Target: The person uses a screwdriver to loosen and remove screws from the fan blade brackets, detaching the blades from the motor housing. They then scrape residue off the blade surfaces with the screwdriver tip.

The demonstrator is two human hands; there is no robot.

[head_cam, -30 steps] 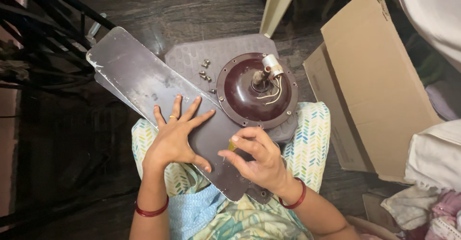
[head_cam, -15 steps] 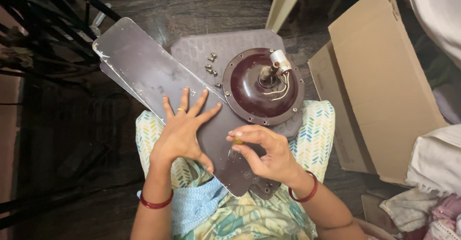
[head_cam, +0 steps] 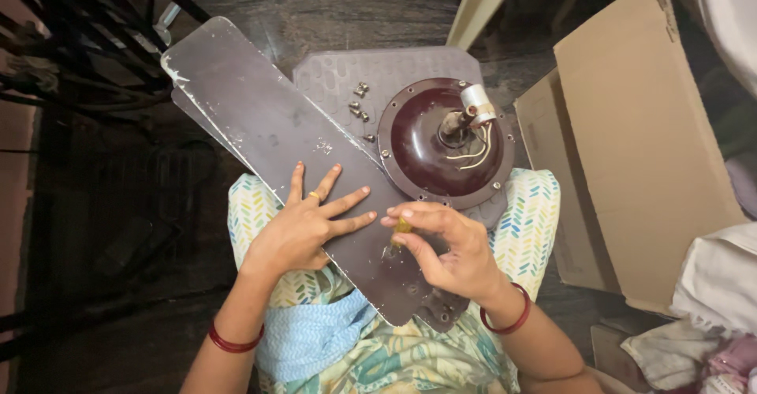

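My left hand (head_cam: 303,224), fingers spread flat, still presses the brown ceiling-fan blade (head_cam: 284,153) across my lap, while my right hand (head_cam: 445,248) has pinched closed on a small yellow-handled tool (head_cam: 402,227) stood upright on the blade's root. The view has slid lower; the motor housing (head_cam: 445,143), loose screws (head_cam: 359,110) and cardboard box (head_cam: 639,134) rest over dark stone floor (head_cam: 331,0).

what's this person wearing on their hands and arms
Both forearms are bare, with no sleeves in view. The left hand has a gold ring on one of its fingers and a thin red bangle at the wrist. The right hand shows no ring from this view and has a matching red bangle at its wrist.
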